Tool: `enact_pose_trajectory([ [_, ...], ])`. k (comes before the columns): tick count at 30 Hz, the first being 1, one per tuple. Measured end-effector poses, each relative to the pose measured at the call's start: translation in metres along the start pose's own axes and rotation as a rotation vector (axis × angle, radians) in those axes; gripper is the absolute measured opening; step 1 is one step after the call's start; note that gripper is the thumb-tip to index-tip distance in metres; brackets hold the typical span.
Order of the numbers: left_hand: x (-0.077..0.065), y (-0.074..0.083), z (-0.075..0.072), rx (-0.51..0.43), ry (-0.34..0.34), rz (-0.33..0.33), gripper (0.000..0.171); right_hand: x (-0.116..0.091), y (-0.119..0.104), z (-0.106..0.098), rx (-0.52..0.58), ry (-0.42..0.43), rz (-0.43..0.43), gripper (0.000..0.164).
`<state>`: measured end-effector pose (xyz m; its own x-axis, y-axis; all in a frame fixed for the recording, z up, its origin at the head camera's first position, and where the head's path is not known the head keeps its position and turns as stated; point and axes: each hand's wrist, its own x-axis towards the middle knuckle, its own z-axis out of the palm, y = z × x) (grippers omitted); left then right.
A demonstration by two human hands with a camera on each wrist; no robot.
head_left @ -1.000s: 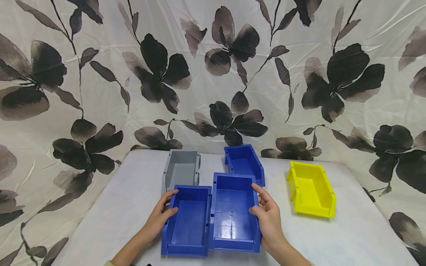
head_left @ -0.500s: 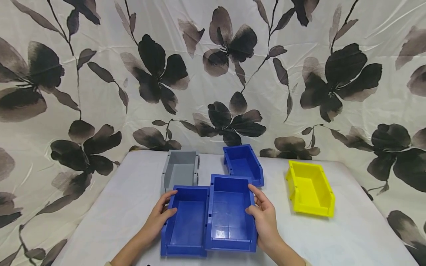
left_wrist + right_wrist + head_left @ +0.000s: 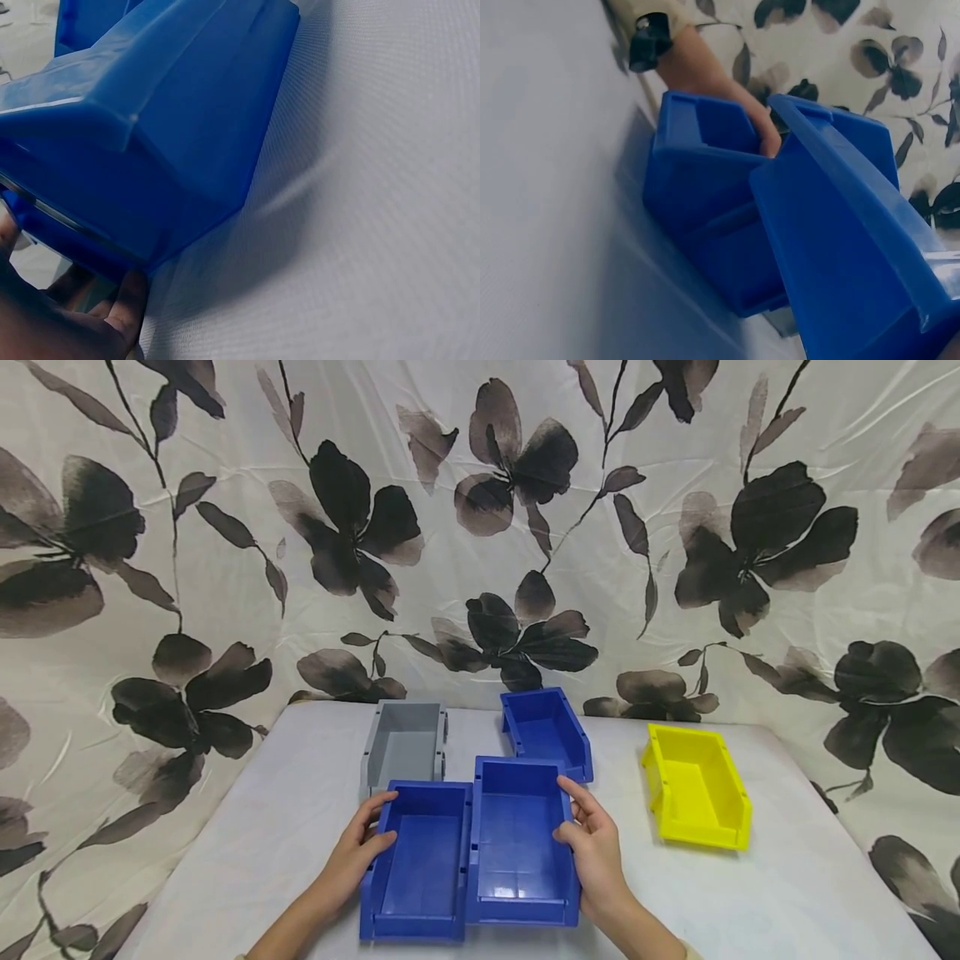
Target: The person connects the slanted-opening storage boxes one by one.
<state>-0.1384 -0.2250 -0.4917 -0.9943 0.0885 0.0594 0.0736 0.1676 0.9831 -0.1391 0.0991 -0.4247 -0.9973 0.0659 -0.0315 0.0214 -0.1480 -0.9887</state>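
Two blue plastic storage bins stand side by side at the near middle of the table. My left hand [image 3: 351, 852] grips the left wall of the left blue bin [image 3: 427, 868], thumb over the rim. The right blue bin [image 3: 521, 852] is held by my right hand [image 3: 598, 858], with the thumb inside its right wall. This right bin sits a little higher and farther forward, and its left side meets the other bin's right side. In the right wrist view the right bin [image 3: 840, 232] looks raised and tilted against the left bin [image 3: 705, 180].
Behind them on the white-covered table [image 3: 247, 827] stand a grey bin [image 3: 407, 743], partly hidden, and a third blue bin [image 3: 546, 731]. A yellow bin [image 3: 697, 789] is at the right. A floral cloth [image 3: 420, 635] hangs along the table's back edge.
The right blue bin has shifted slightly left with my right hand, closer against the left bin. My left hand keeps its hold, and the other bins stay in place.
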Motion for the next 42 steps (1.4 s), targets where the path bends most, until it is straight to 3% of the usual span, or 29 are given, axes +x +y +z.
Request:
enact_pose_trajectory([
  [9,-0.002,0.000,0.001,-0.026,-0.001,-0.012,0.050,0.004,0.006,0.000,-0.052,0.013,-0.029,0.067],
  [14,-0.004,-0.001,0.001,-0.008,0.011,-0.038,0.049,0.003,0.010,0.002,-0.092,0.011,-0.004,0.066],
  [28,-0.005,-0.003,-0.001,0.012,0.031,-0.050,0.050,0.000,0.010,0.005,-0.114,-0.009,-0.007,0.062],
  [38,-0.003,0.000,0.000,-0.002,0.007,-0.012,0.050,0.005,0.006,-0.006,-0.234,-0.094,-0.010,0.053],
  [40,-0.003,0.001,0.000,-0.007,0.006,-0.006,0.050,0.005,0.005,-0.009,-0.266,-0.106,-0.033,0.052],
  [42,-0.002,0.002,0.000,-0.007,0.000,-0.003,0.049,0.006,0.004,-0.011,-0.363,-0.108,-0.109,0.050],
])
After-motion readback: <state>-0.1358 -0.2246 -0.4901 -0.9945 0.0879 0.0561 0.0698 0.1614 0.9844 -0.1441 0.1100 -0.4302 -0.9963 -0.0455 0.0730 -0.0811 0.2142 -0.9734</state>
